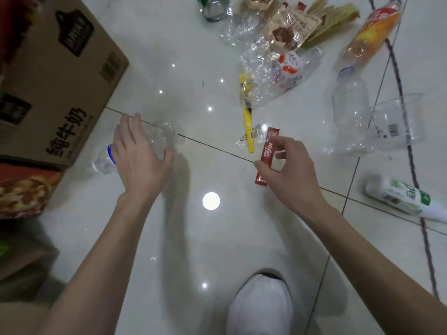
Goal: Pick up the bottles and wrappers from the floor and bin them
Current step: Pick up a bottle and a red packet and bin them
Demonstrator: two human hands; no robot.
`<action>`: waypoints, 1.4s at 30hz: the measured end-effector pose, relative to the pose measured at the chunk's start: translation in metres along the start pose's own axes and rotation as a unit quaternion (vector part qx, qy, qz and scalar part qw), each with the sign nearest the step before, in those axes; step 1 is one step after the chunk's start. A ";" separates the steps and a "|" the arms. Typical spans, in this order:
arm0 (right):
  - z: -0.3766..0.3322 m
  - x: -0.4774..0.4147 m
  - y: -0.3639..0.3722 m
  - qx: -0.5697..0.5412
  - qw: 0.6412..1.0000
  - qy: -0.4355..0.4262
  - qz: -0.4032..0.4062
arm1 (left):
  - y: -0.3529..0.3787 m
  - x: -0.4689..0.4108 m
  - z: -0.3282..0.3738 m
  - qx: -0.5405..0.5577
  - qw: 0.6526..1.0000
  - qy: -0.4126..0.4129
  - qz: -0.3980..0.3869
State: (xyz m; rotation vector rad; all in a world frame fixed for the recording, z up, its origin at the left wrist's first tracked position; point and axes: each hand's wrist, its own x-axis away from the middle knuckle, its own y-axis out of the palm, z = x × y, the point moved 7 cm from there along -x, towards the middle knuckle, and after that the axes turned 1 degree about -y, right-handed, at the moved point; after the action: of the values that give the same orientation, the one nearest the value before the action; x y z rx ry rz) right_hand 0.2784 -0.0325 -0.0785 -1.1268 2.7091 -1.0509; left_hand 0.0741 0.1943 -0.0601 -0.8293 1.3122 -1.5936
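head view: we look down at white tiled floor (193,68), litter spread toward its far-right corner
left hand (139,155): we see fingers curled round a clear bottle (159,139), gripping its body near the floor's left edge
clear bottle: lies on its side, blue-ringed neck toward the left, just beside cardboard box (60,76)
right hand (287,170): thumb and fingers pinch a red Nescafe sachet (267,155), holding it near mid-floor
yellow wrapper (248,117): flat on the floor, just beyond the sachet
snack wrappers (285,27): heaped with clear plastic film at the far edge
green can (212,6): at far edge, partly cut off
orange-label bottle (370,35): lying toward far-right corner
second clear bottle (350,102): right side, beside clear plastic cup (396,122)
white-green bottle (406,199): on its side at right edge
white shoe (261,303): near edge, we see one only
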 end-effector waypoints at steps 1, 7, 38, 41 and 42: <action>0.002 -0.002 0.003 0.005 1.000 0.002 -0.003 | 0.004 -0.002 -0.002 -0.015 1.000 0.001 -0.009; 0.016 -0.016 0.013 0.018 0.999 0.022 -0.017 | 0.027 -0.006 -0.005 -0.048 0.997 -0.002 -0.055; 0.063 0.015 -0.017 0.002 0.992 0.106 0.066 | 0.033 0.046 0.098 0.148 0.978 -0.011 -0.146; 0.062 0.035 -0.052 -0.074 0.986 0.108 0.103 | 0.021 0.059 0.130 0.183 0.971 0.020 -0.150; 0.062 0.043 -0.065 -0.093 0.983 0.105 0.116 | 0.016 0.064 0.144 0.195 0.969 0.031 -0.151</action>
State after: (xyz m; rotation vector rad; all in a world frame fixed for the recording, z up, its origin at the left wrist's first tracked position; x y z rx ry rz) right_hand 0.3036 -0.1287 -0.0779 -0.7279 3.0637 -0.9485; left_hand 0.1818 0.0791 -0.0474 -0.7585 0.8956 -2.0484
